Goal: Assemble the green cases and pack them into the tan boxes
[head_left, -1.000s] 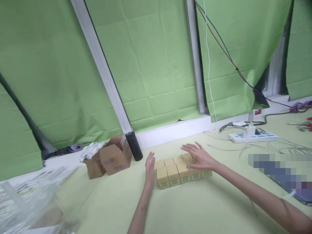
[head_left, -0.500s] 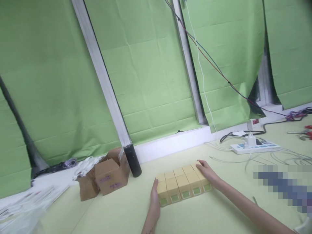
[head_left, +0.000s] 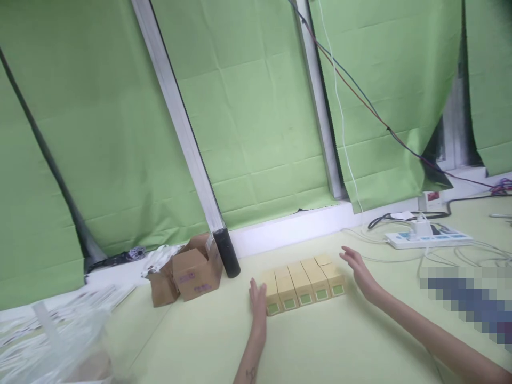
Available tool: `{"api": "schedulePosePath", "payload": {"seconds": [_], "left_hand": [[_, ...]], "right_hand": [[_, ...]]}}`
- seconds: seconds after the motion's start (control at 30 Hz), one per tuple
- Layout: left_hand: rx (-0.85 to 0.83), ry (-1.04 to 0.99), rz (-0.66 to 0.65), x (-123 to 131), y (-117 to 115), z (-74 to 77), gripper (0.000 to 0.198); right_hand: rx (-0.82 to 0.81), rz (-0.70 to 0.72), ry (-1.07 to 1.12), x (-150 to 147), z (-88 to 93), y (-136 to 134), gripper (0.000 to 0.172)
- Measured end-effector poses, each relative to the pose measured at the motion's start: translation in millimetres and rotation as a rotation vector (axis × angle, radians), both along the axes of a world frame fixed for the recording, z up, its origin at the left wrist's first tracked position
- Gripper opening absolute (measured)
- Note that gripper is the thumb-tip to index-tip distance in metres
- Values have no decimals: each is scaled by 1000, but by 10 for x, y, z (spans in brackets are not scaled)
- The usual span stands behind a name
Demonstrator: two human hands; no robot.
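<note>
Several small tan boxes with green labels [head_left: 304,282] stand side by side in a tight block on the pale green table [head_left: 328,346]. My left hand [head_left: 258,300] is flat and upright, fingers stretched, against the block's left end. My right hand [head_left: 359,271] is open with fingers apart, just right of the block and a little off it. Neither hand holds anything.
Brown cardboard cartons [head_left: 188,274] and a black cylinder [head_left: 226,260] sit left of the block near the wall. A white power strip [head_left: 428,238] with cables lies at the back right. Clear plastic bags [head_left: 52,341] fill the near left corner. Green sheets hang behind.
Both hands pressed the block's ends half a second ago; now my right hand has come off to the right, and my left stays at the left end.
</note>
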State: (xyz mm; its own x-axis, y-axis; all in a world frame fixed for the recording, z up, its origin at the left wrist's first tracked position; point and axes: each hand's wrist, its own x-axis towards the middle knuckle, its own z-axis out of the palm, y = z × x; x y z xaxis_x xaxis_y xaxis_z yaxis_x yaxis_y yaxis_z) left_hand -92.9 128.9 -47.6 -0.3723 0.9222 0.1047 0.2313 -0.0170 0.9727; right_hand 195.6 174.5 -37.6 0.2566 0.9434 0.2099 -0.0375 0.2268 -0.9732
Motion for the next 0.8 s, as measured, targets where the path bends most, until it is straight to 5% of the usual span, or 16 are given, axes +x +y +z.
{"api": "schedulePosePath", "payload": {"seconds": [0.2, 0.4, 0.53, 0.67, 0.8], "left_hand": [[79, 313, -21, -81, -460, -99, 64], [164, 630, -425, 229, -871, 87, 51], [328, 783, -560, 389, -936, 127, 66], [521, 983, -562, 381, -962, 106, 74], [350, 995, -510, 319, -994, 173, 67]], "right_hand": [[214, 293, -276, -359, -20, -734, 35], [374, 596, -879, -535, -6, -1139, 74], [447, 607, -903, -512, 24, -1214, 55], [539, 488, -894, -459, -42, -1202, 44], [574, 388, -909, -370, -48, -1209, 12]]}}
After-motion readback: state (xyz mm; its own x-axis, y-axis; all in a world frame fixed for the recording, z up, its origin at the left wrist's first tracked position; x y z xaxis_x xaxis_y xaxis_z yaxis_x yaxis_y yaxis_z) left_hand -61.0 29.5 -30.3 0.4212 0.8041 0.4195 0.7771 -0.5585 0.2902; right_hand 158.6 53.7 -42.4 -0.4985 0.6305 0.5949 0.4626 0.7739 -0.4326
